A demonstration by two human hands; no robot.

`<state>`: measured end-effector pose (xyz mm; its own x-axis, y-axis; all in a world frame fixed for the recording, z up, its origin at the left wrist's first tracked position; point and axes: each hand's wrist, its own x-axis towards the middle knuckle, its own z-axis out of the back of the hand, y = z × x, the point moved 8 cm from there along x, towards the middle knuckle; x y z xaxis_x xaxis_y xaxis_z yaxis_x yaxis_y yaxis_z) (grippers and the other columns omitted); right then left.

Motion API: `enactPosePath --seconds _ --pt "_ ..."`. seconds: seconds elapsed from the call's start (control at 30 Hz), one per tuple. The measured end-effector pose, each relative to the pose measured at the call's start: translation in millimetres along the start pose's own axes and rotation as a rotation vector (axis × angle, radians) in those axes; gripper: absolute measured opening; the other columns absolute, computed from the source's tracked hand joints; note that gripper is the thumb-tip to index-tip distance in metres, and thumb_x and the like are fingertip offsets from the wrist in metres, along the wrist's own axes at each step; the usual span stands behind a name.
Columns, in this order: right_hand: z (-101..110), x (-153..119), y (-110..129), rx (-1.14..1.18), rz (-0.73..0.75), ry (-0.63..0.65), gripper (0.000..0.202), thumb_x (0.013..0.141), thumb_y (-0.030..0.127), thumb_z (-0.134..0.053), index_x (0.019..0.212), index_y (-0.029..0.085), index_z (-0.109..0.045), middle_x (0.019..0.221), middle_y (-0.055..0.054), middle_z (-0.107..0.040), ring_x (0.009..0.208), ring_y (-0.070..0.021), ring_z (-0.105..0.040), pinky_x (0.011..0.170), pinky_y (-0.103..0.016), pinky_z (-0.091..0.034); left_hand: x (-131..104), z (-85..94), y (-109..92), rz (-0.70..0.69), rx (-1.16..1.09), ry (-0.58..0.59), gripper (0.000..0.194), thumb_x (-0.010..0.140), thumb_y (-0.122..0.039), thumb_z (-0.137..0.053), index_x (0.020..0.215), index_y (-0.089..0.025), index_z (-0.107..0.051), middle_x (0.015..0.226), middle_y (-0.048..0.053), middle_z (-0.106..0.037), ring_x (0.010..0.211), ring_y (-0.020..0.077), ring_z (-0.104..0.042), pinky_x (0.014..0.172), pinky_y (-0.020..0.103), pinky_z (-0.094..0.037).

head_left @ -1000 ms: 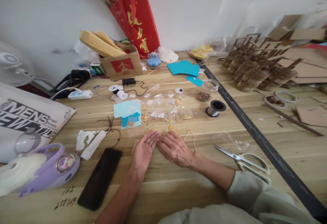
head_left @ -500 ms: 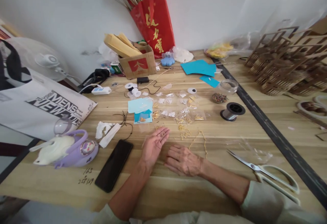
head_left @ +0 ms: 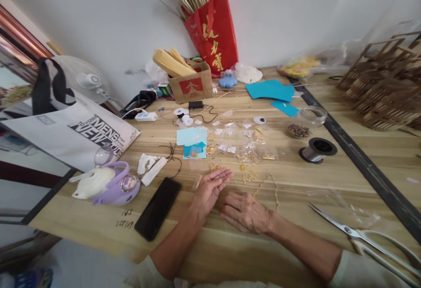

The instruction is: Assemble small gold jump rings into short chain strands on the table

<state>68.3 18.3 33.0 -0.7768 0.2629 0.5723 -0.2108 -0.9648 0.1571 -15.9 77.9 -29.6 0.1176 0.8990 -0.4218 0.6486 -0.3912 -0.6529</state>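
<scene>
My left hand (head_left: pixel 210 191) is turned palm up just above the table, fingers stretched out and slightly cupped. Small specks show at its fingers, too tiny to name. Close on its right, my right hand (head_left: pixel 246 212) is palm down and low over the wood, its fingers loosely bent and the tips turned out of sight. Beyond the left fingertips lies a small pile of gold beads (head_left: pixel 215 166), and a little bag of gold pieces (head_left: pixel 198 182) is beside that hand. Loose gold findings (head_left: pixel 249 176) and a gold chain (head_left: pixel 276 191) lie past the right hand.
Scissors (head_left: pixel 351 231) and a wire spool (head_left: pixel 318 148) are at right, near a jar of beads (head_left: pixel 298 130). A black phone (head_left: pixel 158 209) and a purple-white pot (head_left: pixel 115 185) lie left. Small bags (head_left: pixel 269 153), blue cards (head_left: pixel 192 136) and a cardboard box (head_left: pixel 190 87) stand further back.
The whole view has shifted, so things appear further right. My left fingers have drawn closer together and the palm is more cupped. My right hand keeps nearly the same pose.
</scene>
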Motion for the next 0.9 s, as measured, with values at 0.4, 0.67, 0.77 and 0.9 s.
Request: enactPosePath --seconds 0.4,0.67,0.77,0.9 --pt "14 -1 -31 0.461 -0.395 -0.170 0.023 0.094 0.022 -0.043 0.074 0.017 -0.054 0.070 -0.001 -0.053 0.064 -0.0115 -0.049 0.058 -0.023 -0.040 2 11.1 -11 -0.063 0.007 -0.122 0.022 0.076 0.004 -0.057 0.092 -0.003 -0.070 0.096 0.016 -0.073 0.097 0.0223 -0.069 0.100 0.030 -0.047" --pt "-16 -37 -87 1.194 -1.061 -0.672 0.025 0.086 0.043 -0.056 0.082 0.018 -0.057 0.078 -0.002 -0.060 0.074 -0.0147 -0.058 0.073 -0.029 -0.049 3 1.3 -10 -0.054 -0.029 -0.095 0.021 0.085 -0.006 -0.049 0.086 -0.003 -0.070 0.089 0.016 -0.074 0.091 0.0223 -0.070 0.103 0.038 -0.044" --pt "-28 -42 -92 1.444 -1.147 -0.837 0.027 0.078 0.043 -0.065 0.089 0.018 -0.060 0.090 -0.005 -0.065 0.084 -0.0174 -0.062 0.083 -0.035 -0.050 1 -2.7 -12 -0.036 -0.048 -0.134 0.027 0.089 -0.009 -0.044 0.084 -0.004 -0.070 0.092 0.016 -0.073 0.093 0.0215 -0.069 0.105 0.037 -0.043" --pt "-28 -43 -91 1.634 -1.227 -0.945 0.025 0.073 0.038 -0.071 0.087 0.018 -0.066 0.095 -0.005 -0.067 0.093 -0.0170 -0.062 0.091 -0.033 -0.046 -3 -9.0 -20 -0.068 -0.026 -0.153 0.029 0.090 -0.013 -0.042 0.085 -0.005 -0.070 0.094 0.014 -0.073 0.095 0.0215 -0.069 0.105 0.037 -0.042"
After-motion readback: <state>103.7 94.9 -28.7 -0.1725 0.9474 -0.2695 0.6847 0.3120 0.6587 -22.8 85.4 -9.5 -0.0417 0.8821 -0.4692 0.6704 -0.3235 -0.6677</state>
